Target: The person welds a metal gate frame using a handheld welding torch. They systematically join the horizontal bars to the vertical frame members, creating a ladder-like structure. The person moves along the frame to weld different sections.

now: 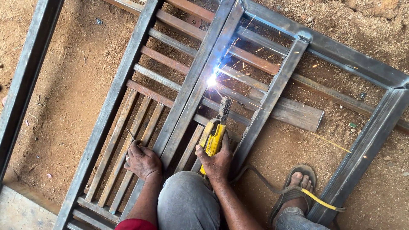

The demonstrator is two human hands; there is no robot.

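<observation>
My right hand grips a yellow electrode holder whose rod reaches up to a bright white arc on a long steel tube. Sparks fly up and to the right from that spot. My left hand rests on the bars just left of the same tube, a thin spare rod sticking out between its fingers. My grey-trousered knee is between the two forearms.
A steel frame of square tubes lies over a flat-bar grille on red dirt. A cable runs from the holder past my sandalled foot. A loose flat bar lies right of centre. Another tube crosses the left edge.
</observation>
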